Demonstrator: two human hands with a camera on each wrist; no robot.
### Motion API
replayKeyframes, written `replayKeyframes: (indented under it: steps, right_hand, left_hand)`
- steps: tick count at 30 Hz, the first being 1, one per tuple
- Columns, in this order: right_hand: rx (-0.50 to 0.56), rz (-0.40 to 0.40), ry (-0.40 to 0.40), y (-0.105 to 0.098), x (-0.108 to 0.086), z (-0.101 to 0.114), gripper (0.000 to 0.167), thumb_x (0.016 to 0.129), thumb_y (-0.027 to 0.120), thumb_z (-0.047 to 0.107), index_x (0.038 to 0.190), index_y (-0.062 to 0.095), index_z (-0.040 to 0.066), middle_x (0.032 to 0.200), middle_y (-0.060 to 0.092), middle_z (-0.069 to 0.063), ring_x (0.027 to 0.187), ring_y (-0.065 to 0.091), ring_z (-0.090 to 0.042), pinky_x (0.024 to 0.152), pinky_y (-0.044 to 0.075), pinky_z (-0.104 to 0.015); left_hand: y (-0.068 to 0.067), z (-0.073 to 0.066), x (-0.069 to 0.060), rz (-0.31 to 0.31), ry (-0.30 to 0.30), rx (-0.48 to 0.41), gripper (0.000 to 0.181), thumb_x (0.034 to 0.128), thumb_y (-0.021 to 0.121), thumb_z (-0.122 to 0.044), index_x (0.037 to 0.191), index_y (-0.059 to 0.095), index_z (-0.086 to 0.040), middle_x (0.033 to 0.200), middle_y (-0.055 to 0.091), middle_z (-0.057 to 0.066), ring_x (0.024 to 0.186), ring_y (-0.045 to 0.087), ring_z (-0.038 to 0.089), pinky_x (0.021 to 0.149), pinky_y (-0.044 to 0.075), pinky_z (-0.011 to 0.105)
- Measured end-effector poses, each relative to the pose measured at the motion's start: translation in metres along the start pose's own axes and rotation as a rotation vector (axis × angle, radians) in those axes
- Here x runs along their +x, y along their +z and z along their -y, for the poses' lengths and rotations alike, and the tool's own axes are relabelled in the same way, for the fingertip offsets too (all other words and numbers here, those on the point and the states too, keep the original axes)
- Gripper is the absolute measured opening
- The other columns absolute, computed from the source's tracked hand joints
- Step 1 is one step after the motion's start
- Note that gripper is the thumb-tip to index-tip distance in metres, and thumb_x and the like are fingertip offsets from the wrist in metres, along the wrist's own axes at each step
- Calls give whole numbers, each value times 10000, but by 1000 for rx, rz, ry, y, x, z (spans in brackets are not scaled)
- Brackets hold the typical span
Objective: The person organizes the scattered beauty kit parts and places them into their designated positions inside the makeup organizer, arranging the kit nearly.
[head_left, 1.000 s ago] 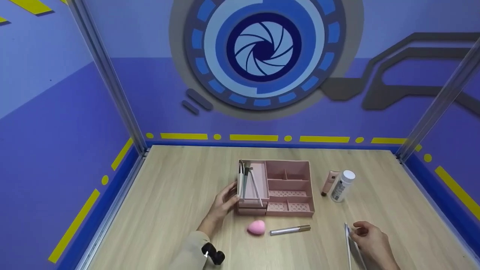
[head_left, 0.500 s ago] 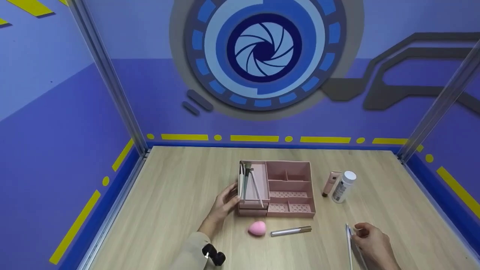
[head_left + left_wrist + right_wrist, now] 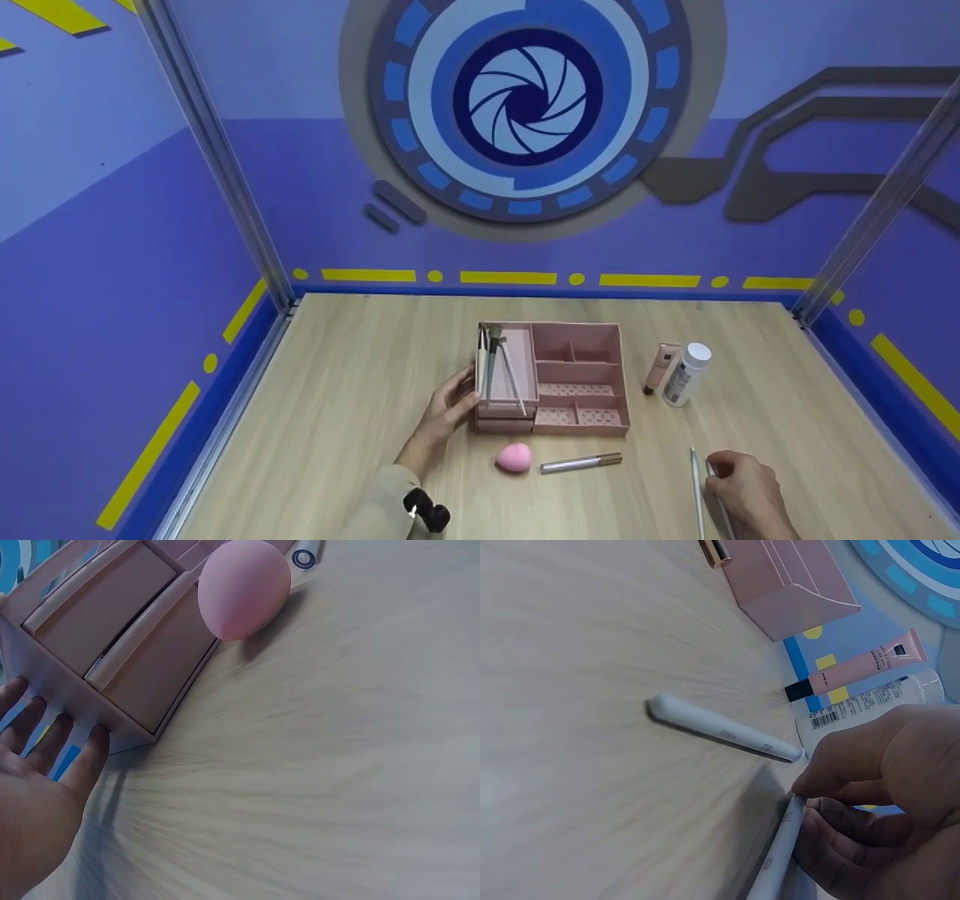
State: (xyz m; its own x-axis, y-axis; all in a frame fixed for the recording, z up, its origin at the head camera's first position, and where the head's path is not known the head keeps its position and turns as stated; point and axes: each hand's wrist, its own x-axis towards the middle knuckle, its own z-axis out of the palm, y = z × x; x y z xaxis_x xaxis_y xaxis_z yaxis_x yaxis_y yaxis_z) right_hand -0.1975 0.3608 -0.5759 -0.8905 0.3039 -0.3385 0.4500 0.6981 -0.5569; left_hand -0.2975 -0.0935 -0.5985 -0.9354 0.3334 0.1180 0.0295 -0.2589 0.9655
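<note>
My left hand (image 3: 442, 416) rests its extended fingers against the left side of the pink makeup organizer (image 3: 579, 429); the left wrist view shows the fingertips (image 3: 96, 741) on its side wall. Several makeup brushes (image 3: 493, 367) lie in the top left compartment. At the lower right, my right hand (image 3: 746, 487) pinches the far end of a slim white pencil-like stick (image 3: 780, 855) between thumb and finger. A second white stick (image 3: 720, 727) lies on the table just left of it. The near ends of both are cut off in the head view.
A pink makeup sponge (image 3: 514, 457) and a silver tube with a gold cap (image 3: 581, 463) lie in front of the organizer. To its right are a pink squeeze tube (image 3: 661, 367) and a white bottle (image 3: 686, 375). Walls enclose the wooden table (image 3: 360, 360).
My right hand has shifted slightly right and toward me, and the stick in it has moved away from the one lying beside it. My left hand stays against the organizer.
</note>
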Motion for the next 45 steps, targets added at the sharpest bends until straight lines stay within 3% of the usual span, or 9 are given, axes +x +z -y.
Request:
replayKeyframes:
  steps: [3, 10, 15, 19, 29, 38, 45]
  right_hand:
    - [10, -2, 11, 0, 0, 0, 493, 805, 643, -20, 1279, 535, -100, 1119, 604, -232, 940, 557, -285, 760, 515, -365]
    - [-31, -36, -62, -4, 1, 1, 475, 772, 637, 2, 1230, 569, -103, 1077, 627, -231, 924, 578, -284, 771, 519, -393]
    - [-9, -30, -36, -6, 2, 5, 473, 794, 637, 6, 1252, 560, -87, 1118, 614, -244, 960, 579, -295, 776, 522, -384]
    - [-14, -50, -70, -8, 2, 8, 445, 798, 647, 23, 1227, 587, -75, 1101, 629, -232, 944, 586, -279, 755, 521, -382]
    - [9, -56, -87, -9, 0, 24, 429, 814, 645, 21, 1231, 593, -60, 1086, 637, -210, 915, 584, -254, 676, 498, -299]
    - [-7, -100, -212, -6, 1, 30, 406, 774, 647, 14, 1173, 634, -59, 1021, 677, -184, 886, 620, -244, 673, 513, -312]
    - [21, -82, -232, -3, 1, 40, 401, 783, 655, 10, 1176, 631, -62, 1027, 675, -174, 897, 614, -238, 657, 515, -279]
  left_hand:
    - [0, 0, 0, -2, -2, 3, 656, 957, 577, -112, 1513, 256, 24, 1548, 308, 241, 1424, 327, 325, 1091, 405, 318]
    - [-1, -1, 1, 18, 10, 1, 636, 973, 558, -113, 1514, 252, 20, 1560, 290, 230, 1447, 283, 325, 1116, 369, 310]
    - [-1, 0, 1, 8, 3, 8, 643, 968, 569, -118, 1514, 258, 15, 1548, 318, 225, 1427, 326, 302, 1123, 365, 329]
    - [0, -1, 1, -3, -7, 11, 653, 961, 581, -125, 1514, 263, 11, 1546, 325, 220, 1415, 347, 290, 1136, 347, 352]
    - [1, -2, 1, -11, -15, -5, 658, 961, 577, -121, 1513, 251, 25, 1544, 321, 234, 1408, 355, 286, 1129, 355, 347]
    - [0, -2, 1, 9, 1, 11, 643, 971, 566, -126, 1515, 254, 18, 1547, 312, 235, 1418, 339, 292, 1103, 386, 307]
    - [-1, -1, -1, 15, -1, 11, 635, 974, 569, -142, 1515, 269, 1, 1549, 322, 218, 1420, 344, 288, 1120, 371, 329]
